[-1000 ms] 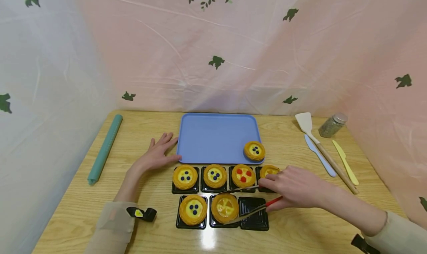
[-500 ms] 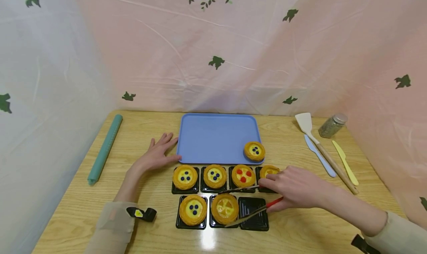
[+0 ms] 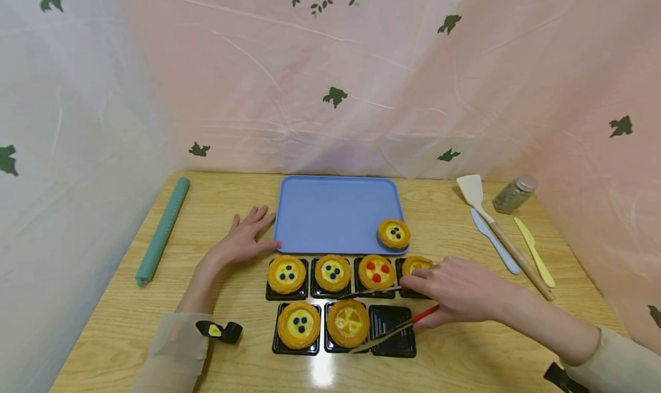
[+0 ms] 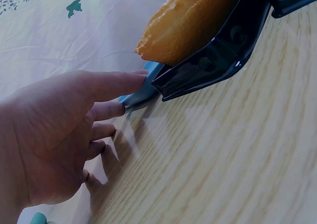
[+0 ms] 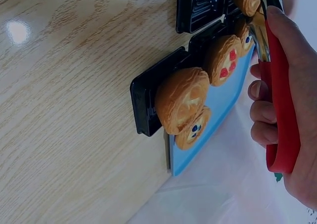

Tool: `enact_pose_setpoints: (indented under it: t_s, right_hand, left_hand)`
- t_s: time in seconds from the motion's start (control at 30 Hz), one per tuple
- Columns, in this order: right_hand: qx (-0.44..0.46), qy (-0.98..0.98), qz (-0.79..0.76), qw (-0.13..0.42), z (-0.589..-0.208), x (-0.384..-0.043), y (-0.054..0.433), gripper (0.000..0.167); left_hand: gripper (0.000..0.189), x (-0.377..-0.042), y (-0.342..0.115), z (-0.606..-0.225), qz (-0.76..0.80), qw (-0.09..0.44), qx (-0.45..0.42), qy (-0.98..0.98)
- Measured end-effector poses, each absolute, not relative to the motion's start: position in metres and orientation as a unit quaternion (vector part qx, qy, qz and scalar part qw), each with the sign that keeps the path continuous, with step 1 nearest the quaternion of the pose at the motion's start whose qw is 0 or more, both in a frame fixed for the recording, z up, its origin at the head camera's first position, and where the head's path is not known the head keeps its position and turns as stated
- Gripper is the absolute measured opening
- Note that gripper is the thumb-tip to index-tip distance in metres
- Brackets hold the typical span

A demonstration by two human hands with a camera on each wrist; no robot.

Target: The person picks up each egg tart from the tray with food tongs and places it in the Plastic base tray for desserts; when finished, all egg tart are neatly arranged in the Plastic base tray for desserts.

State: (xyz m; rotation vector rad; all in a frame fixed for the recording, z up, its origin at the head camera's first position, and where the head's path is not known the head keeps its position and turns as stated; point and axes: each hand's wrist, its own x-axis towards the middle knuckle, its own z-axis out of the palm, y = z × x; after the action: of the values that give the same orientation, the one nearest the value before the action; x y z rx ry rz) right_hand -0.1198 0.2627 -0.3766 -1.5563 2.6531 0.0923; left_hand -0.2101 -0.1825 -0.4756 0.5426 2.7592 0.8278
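My right hand (image 3: 454, 292) grips red-handled tongs (image 5: 285, 105). Their arms are spread on either side of a tart with orange wedges (image 3: 348, 323), which sits in a black plastic tray in the front row. To its left is a blueberry tart (image 3: 298, 324); to its right, a bare black tray (image 3: 392, 331). The back row holds two more blueberry tarts, a red-berry tart (image 3: 377, 272) and another tart (image 3: 416, 264), partly hidden by my right hand. With fingers extended, my left hand (image 3: 240, 238) touches the left edge of the blue tray (image 3: 335, 209).
One blueberry tart (image 3: 395, 233) lies in the blue tray's front right corner. A teal rolling pin (image 3: 163, 232) is at far left. At right lie a spatula (image 3: 471, 189), a blue knife (image 3: 493, 241) and a yellow knife (image 3: 534, 249), near a glass jar (image 3: 515, 194).
The near arm of the tongs has shifted slightly outward and right, away from the orange-wedge tart. My left hand and all the tarts stay where they were.
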Motion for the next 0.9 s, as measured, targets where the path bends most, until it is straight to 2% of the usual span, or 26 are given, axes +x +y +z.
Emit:
enact_pose_setpoints:
  t_s: [0.27,0.5,0.77,0.9]
  right_hand:
    - [-0.512,0.859,0.018,0.002,-0.372,-0.120,0.263,0.052]
    - [-0.501,0.865,-0.021,-0.008,-0.353,-0.121,0.275,0.052]
    - [-0.404,0.914,-0.001,-0.031,-0.326,-0.137,0.311,0.049]
    - [-0.363,0.932,-0.002,-0.022,-0.321,-0.151,0.328,0.049]
  left_hand:
    - [0.081,-0.209,-0.182,-0.474,0.284,0.106,0.185,0.935]
    - [0.082,-0.211,-0.181,-0.474,0.287,0.112,0.180,0.934]
    - [0.082,-0.210,-0.182,-0.475,0.285,0.113,0.180,0.935]
    - [0.082,-0.210,-0.183,-0.476,0.284,0.110,0.179,0.935]
